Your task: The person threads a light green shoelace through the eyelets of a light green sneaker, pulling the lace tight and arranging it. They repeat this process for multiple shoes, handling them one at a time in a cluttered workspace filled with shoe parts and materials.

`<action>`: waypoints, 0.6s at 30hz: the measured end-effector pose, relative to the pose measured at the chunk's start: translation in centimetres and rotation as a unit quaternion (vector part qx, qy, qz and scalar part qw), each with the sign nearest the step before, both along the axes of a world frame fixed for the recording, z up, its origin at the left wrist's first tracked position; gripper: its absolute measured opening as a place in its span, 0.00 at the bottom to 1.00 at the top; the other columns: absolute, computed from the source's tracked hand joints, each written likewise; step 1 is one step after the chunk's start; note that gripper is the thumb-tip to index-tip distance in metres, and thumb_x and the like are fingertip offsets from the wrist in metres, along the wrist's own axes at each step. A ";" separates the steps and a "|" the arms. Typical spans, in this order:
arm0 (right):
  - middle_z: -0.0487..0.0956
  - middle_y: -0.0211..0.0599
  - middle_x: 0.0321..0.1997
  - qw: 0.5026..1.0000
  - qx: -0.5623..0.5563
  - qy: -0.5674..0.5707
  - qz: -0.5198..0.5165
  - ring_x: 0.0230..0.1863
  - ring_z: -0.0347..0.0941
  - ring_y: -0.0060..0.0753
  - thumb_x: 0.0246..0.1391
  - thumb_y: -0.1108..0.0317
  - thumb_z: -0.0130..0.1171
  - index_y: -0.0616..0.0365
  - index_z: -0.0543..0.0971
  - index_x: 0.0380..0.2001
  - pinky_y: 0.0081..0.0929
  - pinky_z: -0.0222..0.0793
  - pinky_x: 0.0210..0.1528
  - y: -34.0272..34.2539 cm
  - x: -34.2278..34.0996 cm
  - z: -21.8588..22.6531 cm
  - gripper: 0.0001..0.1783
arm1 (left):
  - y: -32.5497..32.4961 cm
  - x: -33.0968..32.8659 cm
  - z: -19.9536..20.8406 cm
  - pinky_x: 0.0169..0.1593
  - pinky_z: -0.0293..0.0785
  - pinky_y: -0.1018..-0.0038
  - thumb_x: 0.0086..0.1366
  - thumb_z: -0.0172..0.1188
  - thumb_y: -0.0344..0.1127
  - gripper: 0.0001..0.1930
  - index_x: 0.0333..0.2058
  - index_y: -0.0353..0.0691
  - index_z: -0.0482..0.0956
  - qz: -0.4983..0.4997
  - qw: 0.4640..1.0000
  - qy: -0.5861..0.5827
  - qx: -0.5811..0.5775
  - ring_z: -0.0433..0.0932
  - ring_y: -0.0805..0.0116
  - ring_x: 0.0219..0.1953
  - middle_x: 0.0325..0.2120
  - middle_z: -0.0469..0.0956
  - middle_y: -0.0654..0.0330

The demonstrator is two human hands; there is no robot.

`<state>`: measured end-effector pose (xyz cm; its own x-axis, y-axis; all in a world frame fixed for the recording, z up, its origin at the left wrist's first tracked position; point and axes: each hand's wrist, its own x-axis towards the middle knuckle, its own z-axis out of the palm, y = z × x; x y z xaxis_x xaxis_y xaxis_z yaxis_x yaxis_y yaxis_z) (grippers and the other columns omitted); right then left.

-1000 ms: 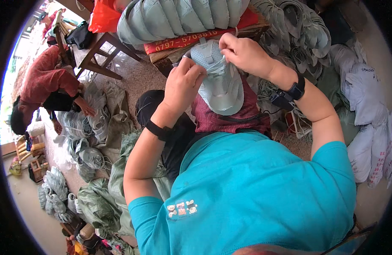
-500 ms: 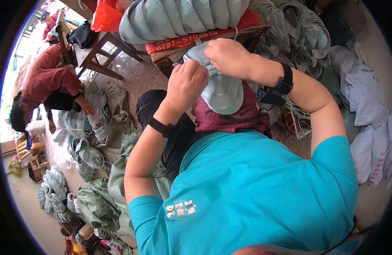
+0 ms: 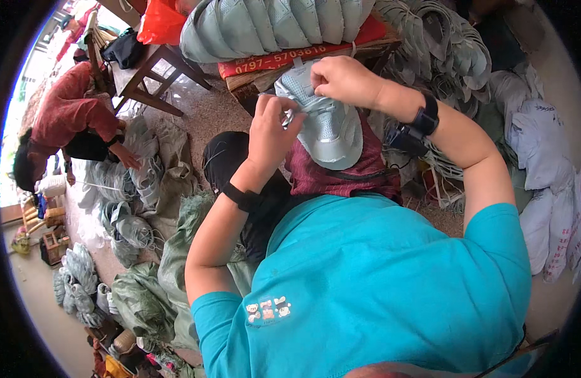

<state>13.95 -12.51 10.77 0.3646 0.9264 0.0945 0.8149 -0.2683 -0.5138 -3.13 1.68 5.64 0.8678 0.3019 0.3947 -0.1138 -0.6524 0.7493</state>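
Observation:
A pale grey-blue shoe upper [image 3: 331, 135] lies over my lap on a maroon cloth [image 3: 372, 157], its rounded toe toward me and its tongue pointing away. A thin pale lace [image 3: 315, 106] crosses its opening. My left hand [image 3: 271, 129] is closed beside the left edge of the opening, pinching a pale loop that looks like the lace. Over the right side of the opening, my right hand [image 3: 346, 82] has its fingers curled together at the lace; its fingertips are partly hidden.
Nested shoe uppers [image 3: 271, 31] lie on a wooden bench with a red cover [image 3: 284, 58]. Bundled uppers [image 3: 438, 50] hang at right, near white sacks [image 3: 542, 145]. A person in red [image 3: 70, 113] bends over bundles [image 3: 117, 183] at left. Green sacks [image 3: 142, 296] lie nearby.
My left hand has dropped slightly and turned, showing a pale loop at its fingers. My right hand has shifted a little right, uncovering more of the upper's opening and the crossing lace.

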 end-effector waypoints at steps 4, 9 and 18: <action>0.77 0.44 0.33 0.992 0.055 0.086 -0.074 0.37 0.76 0.48 0.48 0.72 0.62 0.60 0.74 0.37 0.39 0.71 0.41 0.1 -1.0 -0.4 0.12 | -0.2 -0.1 -0.9 0.35 0.75 0.67 0.53 0.67 0.27 0.11 0.34 0.40 0.76 -0.019 0.999 0.002 0.031 0.76 0.58 0.33 0.36 0.71 0.56; 0.74 0.40 0.36 0.990 0.096 -0.105 0.011 0.42 0.73 0.46 0.47 0.70 0.63 0.59 0.76 0.33 0.40 0.69 0.46 -1.3 -2.2 0.8 0.09 | -1.1 -1.1 0.1 0.36 0.76 0.64 0.52 0.66 0.27 0.10 0.32 0.40 0.75 -0.104 0.992 -0.038 0.055 0.77 0.53 0.35 0.35 0.71 0.55; 0.71 0.38 0.32 0.984 0.046 -0.164 0.048 0.41 0.70 0.42 0.46 0.69 0.62 0.56 0.75 0.25 0.37 0.60 0.45 -1.5 -2.2 0.8 0.06 | 0.1 -1.5 0.4 0.34 0.75 0.67 0.55 0.66 0.27 0.09 0.33 0.38 0.75 -0.073 0.997 0.022 -0.003 0.77 0.58 0.29 0.29 0.72 0.56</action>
